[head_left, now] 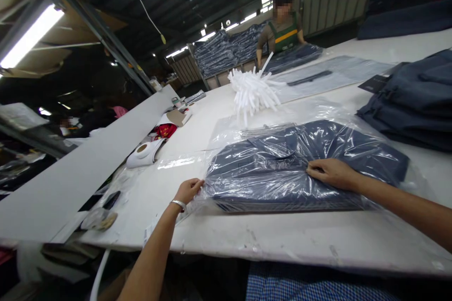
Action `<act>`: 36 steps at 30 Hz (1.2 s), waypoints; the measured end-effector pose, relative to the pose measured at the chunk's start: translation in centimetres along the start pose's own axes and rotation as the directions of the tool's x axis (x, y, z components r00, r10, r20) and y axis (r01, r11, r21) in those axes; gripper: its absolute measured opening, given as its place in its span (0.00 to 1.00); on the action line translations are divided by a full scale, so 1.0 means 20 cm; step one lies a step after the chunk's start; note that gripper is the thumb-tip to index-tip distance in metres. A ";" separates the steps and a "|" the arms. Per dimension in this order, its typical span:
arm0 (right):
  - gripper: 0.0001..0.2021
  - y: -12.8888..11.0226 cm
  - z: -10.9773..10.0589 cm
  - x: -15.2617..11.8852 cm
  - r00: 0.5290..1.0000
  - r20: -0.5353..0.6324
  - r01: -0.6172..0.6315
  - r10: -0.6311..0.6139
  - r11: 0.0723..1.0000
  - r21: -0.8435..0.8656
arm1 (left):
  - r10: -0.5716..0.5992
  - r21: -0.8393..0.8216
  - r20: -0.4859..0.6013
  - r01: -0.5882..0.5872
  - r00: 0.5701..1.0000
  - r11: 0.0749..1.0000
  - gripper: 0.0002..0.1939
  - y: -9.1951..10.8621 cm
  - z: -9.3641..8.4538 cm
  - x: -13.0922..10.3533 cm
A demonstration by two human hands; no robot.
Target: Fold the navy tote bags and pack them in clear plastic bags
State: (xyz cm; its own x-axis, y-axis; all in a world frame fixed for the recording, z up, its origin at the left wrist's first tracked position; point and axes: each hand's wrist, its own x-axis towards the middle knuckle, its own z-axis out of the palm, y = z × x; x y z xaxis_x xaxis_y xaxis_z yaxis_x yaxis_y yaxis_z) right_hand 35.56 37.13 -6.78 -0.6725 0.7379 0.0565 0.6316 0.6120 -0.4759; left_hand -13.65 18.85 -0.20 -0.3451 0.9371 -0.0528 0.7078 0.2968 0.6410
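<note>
A folded dark blue garment (268,150) lies on the white table inside a clear plastic bag (226,183). At the bag's left end, my left hand (189,190) pinches the loose plastic, a silver bracelet on its wrist. My right hand (330,172) is closed on the plastic over the middle of the garment, bunching it into creases that run out from the fingers. The tips of the right fingers are partly hidden. Slack plastic reaches past the garment on the left and the right.
A bundle of white strips (252,91) stands behind the bag. Dark folded garments (416,99) are stacked at the right. A co-worker (284,33) stands across the table (212,113) by another bagged garment. At the left lie a white roll (143,150) and a raised white board (88,174).
</note>
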 end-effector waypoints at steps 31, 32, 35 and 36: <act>0.14 -0.03 -0.26 0.03 0.986 0.162 -0.089 0.050 0.967 0.239 | 0.178 0.341 0.177 -0.230 0.968 0.912 0.31 0.20 0.51 0.05; 0.13 -0.04 -0.30 -0.01 0.989 0.130 -0.094 0.066 0.970 0.226 | 0.209 0.358 0.190 -0.266 0.959 0.895 0.30 0.18 0.51 0.06; 0.14 -0.12 -0.41 -0.25 0.990 -0.082 -0.100 0.115 0.981 0.169 | 0.351 0.402 0.259 -0.431 0.900 0.808 0.27 0.11 0.51 0.09; 0.15 -0.16 -0.42 -0.36 0.976 -0.175 -0.108 0.132 0.984 0.138 | 0.378 0.424 0.267 -0.460 0.886 0.780 0.26 0.09 0.51 0.10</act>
State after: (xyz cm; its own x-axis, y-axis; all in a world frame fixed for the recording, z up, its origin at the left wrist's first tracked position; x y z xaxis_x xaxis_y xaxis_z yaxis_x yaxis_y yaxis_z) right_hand 41.64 32.30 1.74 -0.5055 0.8504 0.1458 0.6413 0.4834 -0.5958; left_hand -6.74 23.06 -7.02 0.1264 0.9919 -0.0091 0.9723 -0.1221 0.1995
